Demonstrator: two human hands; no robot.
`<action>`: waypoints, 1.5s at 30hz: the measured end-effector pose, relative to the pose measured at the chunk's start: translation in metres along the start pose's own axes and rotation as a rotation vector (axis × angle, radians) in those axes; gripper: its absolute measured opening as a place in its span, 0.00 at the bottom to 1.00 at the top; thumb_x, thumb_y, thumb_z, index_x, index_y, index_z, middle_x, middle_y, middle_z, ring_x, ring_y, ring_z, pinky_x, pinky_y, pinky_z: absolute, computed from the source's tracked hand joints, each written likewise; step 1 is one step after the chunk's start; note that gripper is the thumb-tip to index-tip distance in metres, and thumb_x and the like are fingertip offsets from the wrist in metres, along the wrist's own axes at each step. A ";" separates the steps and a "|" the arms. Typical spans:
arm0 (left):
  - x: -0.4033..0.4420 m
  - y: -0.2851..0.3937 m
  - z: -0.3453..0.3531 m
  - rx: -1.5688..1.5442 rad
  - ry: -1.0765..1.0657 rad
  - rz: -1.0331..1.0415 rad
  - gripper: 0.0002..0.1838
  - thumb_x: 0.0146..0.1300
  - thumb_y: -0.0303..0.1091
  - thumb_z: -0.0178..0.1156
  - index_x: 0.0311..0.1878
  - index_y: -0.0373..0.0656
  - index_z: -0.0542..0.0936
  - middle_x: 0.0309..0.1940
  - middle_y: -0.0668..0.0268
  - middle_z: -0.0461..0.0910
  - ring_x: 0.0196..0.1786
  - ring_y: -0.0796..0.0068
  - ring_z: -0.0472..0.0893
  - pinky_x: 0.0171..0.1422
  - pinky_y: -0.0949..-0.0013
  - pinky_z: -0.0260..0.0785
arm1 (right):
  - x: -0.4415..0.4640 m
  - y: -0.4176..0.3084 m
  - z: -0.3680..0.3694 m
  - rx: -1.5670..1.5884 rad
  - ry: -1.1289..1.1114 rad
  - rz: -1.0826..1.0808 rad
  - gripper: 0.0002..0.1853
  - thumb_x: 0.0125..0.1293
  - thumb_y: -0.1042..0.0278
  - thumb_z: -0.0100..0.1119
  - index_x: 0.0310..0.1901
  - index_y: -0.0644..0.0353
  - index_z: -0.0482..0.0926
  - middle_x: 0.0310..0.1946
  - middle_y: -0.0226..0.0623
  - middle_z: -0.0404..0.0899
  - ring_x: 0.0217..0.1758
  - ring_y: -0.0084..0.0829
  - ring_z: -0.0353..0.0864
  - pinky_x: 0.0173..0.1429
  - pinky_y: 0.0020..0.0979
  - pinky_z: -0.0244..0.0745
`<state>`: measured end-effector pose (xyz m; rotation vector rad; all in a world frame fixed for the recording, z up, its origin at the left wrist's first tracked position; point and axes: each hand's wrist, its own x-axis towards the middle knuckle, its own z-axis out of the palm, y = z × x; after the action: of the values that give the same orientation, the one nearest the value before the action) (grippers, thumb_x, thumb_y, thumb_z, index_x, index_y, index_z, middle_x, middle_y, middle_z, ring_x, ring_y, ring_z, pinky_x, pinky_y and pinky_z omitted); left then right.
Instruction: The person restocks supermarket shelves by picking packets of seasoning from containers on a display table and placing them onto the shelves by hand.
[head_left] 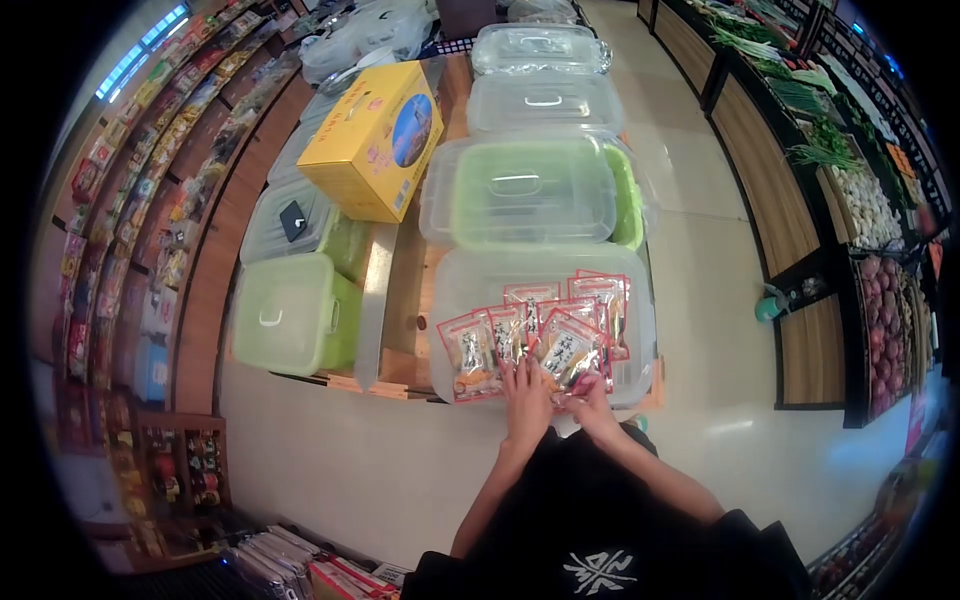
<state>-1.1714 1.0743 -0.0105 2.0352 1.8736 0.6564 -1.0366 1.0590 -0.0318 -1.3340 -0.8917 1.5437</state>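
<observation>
Several clear food packets with red borders and dark lettering [470, 352] lie overlapping on the translucent lid of a storage box [455, 285]. My left hand [526, 398] rests on the lower edge of the pile, fingers stretched out and lying against the packets. Just right of it, my right hand [590, 408] has its fingers closed at the bottom corner of the front packet [570, 345]. That packet lies tilted over others. The fingertips partly cover its lower edge.
More lidded boxes [520, 185] stand in a row behind, some green. On the left are green boxes [285, 310] and a yellow carton [375, 140]. Snack shelves [150, 180] line the left; vegetable stands [810, 350] line the right, across a tiled aisle.
</observation>
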 end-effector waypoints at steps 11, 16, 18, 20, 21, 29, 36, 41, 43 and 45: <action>-0.027 0.020 -0.020 -0.325 -0.046 0.121 0.24 0.61 0.30 0.53 0.60 0.31 0.65 0.58 0.44 0.63 0.64 0.47 0.61 0.67 0.53 0.53 | -0.030 -0.061 -0.019 0.155 -0.047 0.283 0.07 0.64 0.65 0.56 0.40 0.56 0.74 0.27 0.22 0.74 0.23 0.11 0.67 0.23 0.16 0.59; -0.040 0.030 -0.044 -0.885 -0.051 -0.145 0.19 0.65 0.31 0.54 0.57 0.34 0.68 0.50 0.55 0.72 0.53 0.66 0.72 0.57 0.67 0.63 | -0.048 -0.060 -0.040 0.215 -0.094 0.288 0.10 0.65 0.65 0.55 0.46 0.55 0.75 0.30 0.19 0.76 0.26 0.08 0.69 0.25 0.14 0.61; -0.046 0.025 -0.043 -1.048 -0.056 -0.250 0.17 0.66 0.32 0.53 0.56 0.35 0.69 0.46 0.61 0.75 0.48 0.76 0.74 0.53 0.74 0.65 | -0.052 -0.059 -0.040 0.210 -0.121 0.277 0.09 0.65 0.65 0.55 0.44 0.55 0.77 0.31 0.19 0.76 0.27 0.09 0.69 0.26 0.14 0.62; -0.052 0.008 -0.034 -1.161 -0.308 -0.372 0.15 0.66 0.30 0.54 0.53 0.36 0.71 0.39 0.69 0.77 0.41 0.85 0.73 0.47 0.79 0.65 | -0.058 -0.067 -0.037 0.220 -0.141 0.280 0.09 0.65 0.66 0.55 0.45 0.55 0.77 0.31 0.19 0.76 0.27 0.09 0.69 0.27 0.14 0.62; -0.052 0.011 -0.037 -1.160 -0.308 -0.373 0.15 0.66 0.30 0.54 0.53 0.36 0.71 0.39 0.69 0.77 0.41 0.85 0.73 0.47 0.79 0.65 | -0.060 -0.070 -0.036 0.228 -0.160 0.283 0.09 0.65 0.66 0.55 0.45 0.55 0.77 0.32 0.19 0.76 0.27 0.09 0.69 0.27 0.14 0.63; -0.052 0.018 -0.043 -1.143 -0.203 -0.344 0.12 0.66 0.29 0.55 0.51 0.37 0.71 0.37 0.71 0.76 0.39 0.87 0.73 0.44 0.81 0.66 | -0.055 -0.060 -0.032 0.146 -0.187 0.181 0.12 0.63 0.69 0.58 0.48 0.61 0.75 0.39 0.27 0.79 0.41 0.17 0.76 0.45 0.22 0.72; -0.053 0.024 -0.051 -1.208 -0.152 -0.339 0.11 0.65 0.28 0.55 0.49 0.36 0.72 0.37 0.69 0.76 0.39 0.87 0.73 0.42 0.81 0.67 | -0.055 -0.058 -0.029 -0.007 -0.223 0.116 0.15 0.59 0.72 0.63 0.48 0.63 0.75 0.43 0.30 0.79 0.45 0.18 0.75 0.51 0.24 0.71; -0.058 0.013 -0.051 -1.276 -0.319 -0.406 0.13 0.66 0.28 0.53 0.53 0.37 0.70 0.39 0.69 0.76 0.41 0.87 0.73 0.44 0.81 0.66 | -0.061 -0.072 -0.027 -0.065 -0.242 0.035 0.15 0.59 0.73 0.63 0.48 0.63 0.76 0.42 0.29 0.80 0.43 0.17 0.75 0.50 0.24 0.71; -0.056 0.013 -0.054 -1.300 -0.341 -0.452 0.14 0.66 0.29 0.53 0.53 0.38 0.70 0.39 0.70 0.76 0.40 0.88 0.73 0.44 0.81 0.66 | -0.062 -0.075 -0.027 -0.062 -0.259 0.023 0.15 0.59 0.73 0.63 0.48 0.63 0.76 0.41 0.29 0.80 0.43 0.17 0.75 0.50 0.24 0.71; -0.054 0.014 -0.057 -1.324 -0.362 -0.499 0.14 0.66 0.29 0.53 0.54 0.38 0.70 0.39 0.71 0.76 0.40 0.88 0.73 0.43 0.82 0.66 | -0.064 -0.076 -0.025 -0.055 -0.270 0.012 0.15 0.59 0.73 0.63 0.48 0.64 0.76 0.41 0.28 0.80 0.42 0.17 0.75 0.49 0.24 0.71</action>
<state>-1.1915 1.0139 0.0378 0.7281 1.0794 0.9213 -0.9978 1.0256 0.0568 -1.1868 -1.1006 1.7472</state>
